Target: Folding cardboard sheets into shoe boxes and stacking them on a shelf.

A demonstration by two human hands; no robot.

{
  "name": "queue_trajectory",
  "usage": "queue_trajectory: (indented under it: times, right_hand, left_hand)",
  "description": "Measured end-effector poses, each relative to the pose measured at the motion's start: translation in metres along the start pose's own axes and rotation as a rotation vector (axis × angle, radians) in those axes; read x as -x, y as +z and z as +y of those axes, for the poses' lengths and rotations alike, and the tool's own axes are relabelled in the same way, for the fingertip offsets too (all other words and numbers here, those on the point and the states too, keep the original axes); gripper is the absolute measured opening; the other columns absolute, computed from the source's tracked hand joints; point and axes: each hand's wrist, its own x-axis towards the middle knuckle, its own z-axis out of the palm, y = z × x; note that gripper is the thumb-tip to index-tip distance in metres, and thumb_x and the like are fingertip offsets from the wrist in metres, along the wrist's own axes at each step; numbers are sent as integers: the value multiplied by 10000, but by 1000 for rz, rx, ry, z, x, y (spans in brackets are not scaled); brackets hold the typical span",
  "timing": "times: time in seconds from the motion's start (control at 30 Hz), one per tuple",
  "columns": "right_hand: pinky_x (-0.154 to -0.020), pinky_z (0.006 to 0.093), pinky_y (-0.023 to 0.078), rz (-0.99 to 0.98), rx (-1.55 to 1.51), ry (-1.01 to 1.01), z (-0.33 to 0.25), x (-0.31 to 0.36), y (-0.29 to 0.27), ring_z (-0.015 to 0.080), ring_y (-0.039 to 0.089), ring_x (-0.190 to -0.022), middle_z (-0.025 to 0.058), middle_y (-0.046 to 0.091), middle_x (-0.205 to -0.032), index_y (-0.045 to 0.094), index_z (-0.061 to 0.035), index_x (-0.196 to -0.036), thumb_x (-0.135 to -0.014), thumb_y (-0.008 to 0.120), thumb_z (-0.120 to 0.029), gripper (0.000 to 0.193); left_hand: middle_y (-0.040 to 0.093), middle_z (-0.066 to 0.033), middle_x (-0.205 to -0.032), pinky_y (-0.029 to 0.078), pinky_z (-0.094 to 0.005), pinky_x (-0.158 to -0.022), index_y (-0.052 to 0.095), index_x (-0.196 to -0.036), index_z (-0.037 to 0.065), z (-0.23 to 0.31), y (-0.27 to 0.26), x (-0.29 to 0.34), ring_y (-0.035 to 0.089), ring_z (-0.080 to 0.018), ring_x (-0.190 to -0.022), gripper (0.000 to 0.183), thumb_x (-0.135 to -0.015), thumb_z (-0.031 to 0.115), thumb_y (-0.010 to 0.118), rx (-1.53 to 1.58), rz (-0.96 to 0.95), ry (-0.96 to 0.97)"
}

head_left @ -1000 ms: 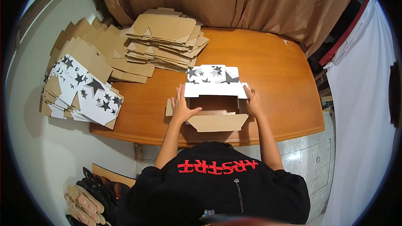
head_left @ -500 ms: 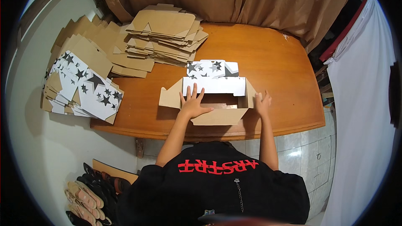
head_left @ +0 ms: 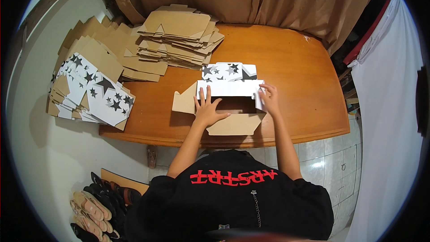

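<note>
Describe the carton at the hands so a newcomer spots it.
On the wooden table, near its front edge, find the left hand and right hand. Both are at the carton, its brown front flap spread outward. Unlike the flat cardboard stacks at left, it stands open as a box.

Box (head_left: pixel 235 125) on table (head_left: pixel 295 71), cardboard (head_left: pixel 174 24) left

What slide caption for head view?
Left hand and right hand on an open, tan-and-white rectangular cardboard box.
</note>
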Motion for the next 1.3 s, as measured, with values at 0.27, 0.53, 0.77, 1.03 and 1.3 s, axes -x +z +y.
queue_trajectory:
  times: [0.27,0.53,0.77,1.03,1.3]
  right_hand:
    - [-893,481,375,44,618,70,-23,16,37,388,432,-1131,217,313,-1328,390,-97,-1274,-605,800,-250,799]
    - [-899,561,321,14,838,159,-27,15,44,381,448,-1123,187,282,-1373,354,-100,-1293,-584,811,-288,864]
    - [-923,604,281,-13,873,209,-31,13,44,378,454,-1115,191,299,-1365,327,-22,-1304,-578,753,-479,958]
    - [-916,604,279,25,912,98,-29,14,44,406,496,-1016,253,343,-1319,341,61,-1277,-615,689,-562,973]
    - [-897,593,300,92,890,24,-24,15,47,401,501,-993,257,334,-1325,345,68,-1270,-630,684,-559,958]
  left_hand:
    - [-52,-218,-1475,-55,-599,-1027,464,-1309,162,3,7,-4,-131,-402,-1347,886,-634,730,546,-20,37,-8]
    - [-44,-219,-1476,-66,-613,-1016,451,-1319,169,6,9,-2,-117,-406,-1347,904,-615,725,567,-17,75,4]
    - [209,-172,-1442,-55,-666,-983,602,-1098,144,1,-34,24,12,-395,-1352,509,-700,455,673,93,394,-235]
    - [502,-169,-1239,351,-448,-978,506,-1146,32,-35,-54,38,506,-341,-1113,491,-765,298,664,760,589,-468]
    - [564,-169,-1180,337,-384,-999,461,-1236,15,3,-3,16,515,-305,-1120,608,-780,388,615,518,186,118]
